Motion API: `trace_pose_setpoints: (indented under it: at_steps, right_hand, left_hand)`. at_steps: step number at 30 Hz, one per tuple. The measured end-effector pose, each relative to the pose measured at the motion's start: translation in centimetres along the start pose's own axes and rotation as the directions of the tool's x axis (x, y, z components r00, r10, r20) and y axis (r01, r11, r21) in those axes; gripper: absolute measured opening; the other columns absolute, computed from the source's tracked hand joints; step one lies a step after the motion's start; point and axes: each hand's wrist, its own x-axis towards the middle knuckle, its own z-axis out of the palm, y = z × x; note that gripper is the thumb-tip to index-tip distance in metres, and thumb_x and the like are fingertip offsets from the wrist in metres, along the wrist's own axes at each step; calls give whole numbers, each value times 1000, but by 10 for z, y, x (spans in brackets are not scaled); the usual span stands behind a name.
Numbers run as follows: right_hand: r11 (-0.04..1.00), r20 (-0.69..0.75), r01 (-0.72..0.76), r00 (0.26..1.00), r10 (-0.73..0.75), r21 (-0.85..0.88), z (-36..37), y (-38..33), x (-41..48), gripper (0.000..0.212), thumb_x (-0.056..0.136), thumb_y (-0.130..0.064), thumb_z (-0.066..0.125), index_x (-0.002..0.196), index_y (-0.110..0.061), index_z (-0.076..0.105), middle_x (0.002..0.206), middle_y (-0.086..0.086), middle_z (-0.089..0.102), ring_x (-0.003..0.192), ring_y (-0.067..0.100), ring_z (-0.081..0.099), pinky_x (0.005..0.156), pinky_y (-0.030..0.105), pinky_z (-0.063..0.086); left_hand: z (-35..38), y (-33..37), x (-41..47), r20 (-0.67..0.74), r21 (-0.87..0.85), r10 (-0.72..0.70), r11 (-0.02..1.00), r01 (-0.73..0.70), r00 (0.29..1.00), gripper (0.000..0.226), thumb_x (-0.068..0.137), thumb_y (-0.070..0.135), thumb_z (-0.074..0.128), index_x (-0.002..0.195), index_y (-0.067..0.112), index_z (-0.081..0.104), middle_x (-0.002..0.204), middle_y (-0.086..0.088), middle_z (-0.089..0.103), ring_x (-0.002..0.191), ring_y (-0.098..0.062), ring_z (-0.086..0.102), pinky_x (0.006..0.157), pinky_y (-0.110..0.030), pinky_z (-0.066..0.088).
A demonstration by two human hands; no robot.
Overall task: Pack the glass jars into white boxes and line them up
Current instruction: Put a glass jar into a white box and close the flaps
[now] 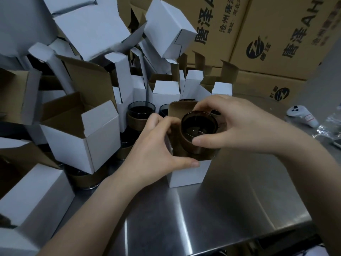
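At the left of the frame a heap of empty boxes point(83, 141) is lying open. Just right of it, spare jars point(141, 109) are waiting, dark glass with a brown band.

Near the middle, the left hand point(158, 145) is gripping the box point(188, 174) being filled. Its thumb is lying along the top edge of the near wall and its fingers are curling round the far left side, steadying the box upright on the steel table point(203, 218).

The jar point(199, 130) is sitting in the box's open mouth, partly in, with its rim and much of its banded side showing above the near wall. It is leaning a little, so its mouth is facing up and towards the camera and is not level. How deep its base is reaching I cannot tell.

The right hand point(239, 124) is coming in from the right and pinching the jar, thumb on the near side and fingers curved over the far rim. This hand is doing the carrying — the left is only bracing.

The coming move seems to turn on the jar's axis. It is pointing nearly down the box but is tipped off it, so it probably needs straightening before sliding straight down — otherwise the band may catch on a wall.

At the far right a white controller point(302, 115) is lying.
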Motion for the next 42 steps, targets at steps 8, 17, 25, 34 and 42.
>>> trace_pose_setpoints:
  at_steps: [8, 17, 25, 34, 42]
  right_hand:
    - [999, 38, -27, 999, 28, -33, 5, -1, 7, 56, 66, -58, 64, 114, -31, 64, 96, -14, 67, 89, 3, 63, 76, 26, 55]
    - [980, 138, 13, 990, 15, -200, 14, -8, 19, 46, 68, -46, 75, 111, -34, 64, 91, -14, 61, 83, 4, 57, 72, 33, 56]
    - [962, 190, 23, 981, 30, -271, 24, -5, 28, 58, 68, -48, 80, 116, -30, 54, 90, -13, 55, 81, 5, 51, 70, 32, 52]
    - [951, 176, 83, 984, -31, -299, 37, -3, 37, 43, 74, -39, 80, 105, -18, 59, 84, -9, 55, 75, 9, 53, 63, 30, 47]
    - [992, -60, 23, 998, -16, 122, 33, 14, 12, 26, 82, -44, 63, 106, -35, 65, 99, -21, 64, 97, -5, 59, 78, 10, 46]
  left_hand:
    - [-4, -2, 2, 38, -16, -21, 1000, 21, 999, 83, 49, 55, 85, 120, 51, 42, 105, 18, 39, 102, 15, 40, 79, 5, 32]
    - [-5, -2, 1, 47, -21, -11, 1000, 12, 999, 87, 49, 52, 85, 123, 49, 40, 106, 15, 40, 104, 10, 42, 83, 3, 34]
    - [-5, -5, 3, 78, -58, -8, 998, 13, 997, 85, 51, 57, 82, 124, 54, 39, 115, 21, 40, 113, 12, 41, 85, -8, 40]
    - [-7, -4, 2, 108, -163, -91, 981, 108, 990, 79, 57, 60, 75, 126, 49, 39, 116, 22, 42, 112, 5, 49, 93, -24, 47]
    - [-13, -1, 6, 100, -415, -168, 889, 195, 981, 42, 75, 12, 48, 108, 37, 51, 111, 3, 56, 107, -19, 59, 97, -39, 50]
